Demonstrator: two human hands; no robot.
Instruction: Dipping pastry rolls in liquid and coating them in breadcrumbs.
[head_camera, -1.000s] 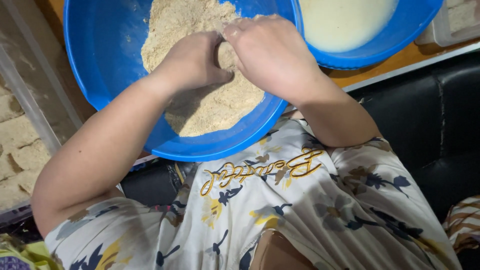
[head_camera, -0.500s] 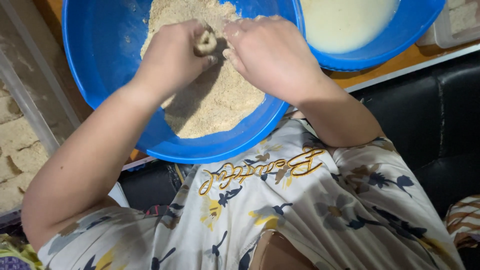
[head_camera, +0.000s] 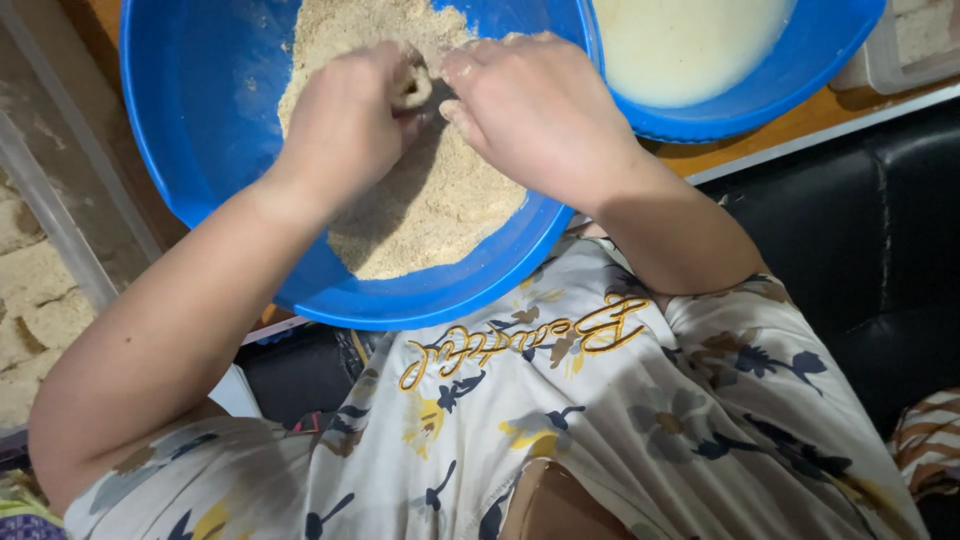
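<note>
A small crumb-coated piece (head_camera: 410, 88) is pinched in the curled fingers of the left hand (head_camera: 345, 125), just beside the loosely bent fingertips of the right hand (head_camera: 535, 110), above the breadcrumbs (head_camera: 430, 200) in the blue bowl (head_camera: 200, 130).

The top edge cuts off the far rim of the blue bowl (head_camera: 200, 180) beyond the grip, and most of the second bowl (head_camera: 760, 100) too. The crumb-coated piece (head_camera: 412, 85) is largely hidden inside the left hand (head_camera: 345, 125); its shape cannot be told.
</note>
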